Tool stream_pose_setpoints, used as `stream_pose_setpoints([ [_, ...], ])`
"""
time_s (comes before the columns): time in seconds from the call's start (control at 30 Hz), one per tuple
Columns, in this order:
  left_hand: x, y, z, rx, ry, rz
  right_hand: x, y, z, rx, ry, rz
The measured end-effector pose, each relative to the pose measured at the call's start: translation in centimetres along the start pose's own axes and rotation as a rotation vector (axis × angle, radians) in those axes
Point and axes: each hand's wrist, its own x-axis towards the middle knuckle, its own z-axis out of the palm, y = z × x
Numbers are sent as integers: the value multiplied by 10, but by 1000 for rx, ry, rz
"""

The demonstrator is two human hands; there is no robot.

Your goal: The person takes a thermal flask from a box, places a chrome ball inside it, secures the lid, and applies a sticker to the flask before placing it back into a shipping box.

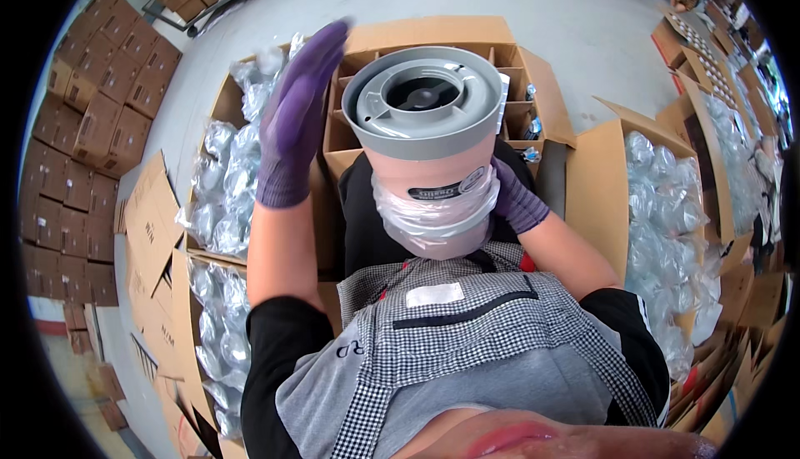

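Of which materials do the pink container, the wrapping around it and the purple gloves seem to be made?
Pink container: probably hard plastic; its grey top is smooth, with shiny highlights.
Wrapping: likely thin plastic film, translucent and crinkled.
Gloves: apparently matte knitted fabric, with ribbed cuffs; coating possible.

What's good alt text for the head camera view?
A gloved right hand holds a pink and grey container, plastic bunched low around it; the gloved left hand is raised open nearby. Beyond sits a divided cardboard box.

Pale-lettered dark label (pixel 435 191) on pink container (pixel 417 163); dark letters (pixel 358 347) on grey garment (pixel 492 378); printed cardboard (pixel 148 246).
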Motion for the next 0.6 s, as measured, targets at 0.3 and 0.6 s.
stream_pose_setpoints([
  [0.3,20,-100,-7,-45,-109,-115,-79,-17,21,-885,-50,-225],
  [0.6,19,-76,33,400,96,-230,53,-138,92,-1516,-218,-878],
])
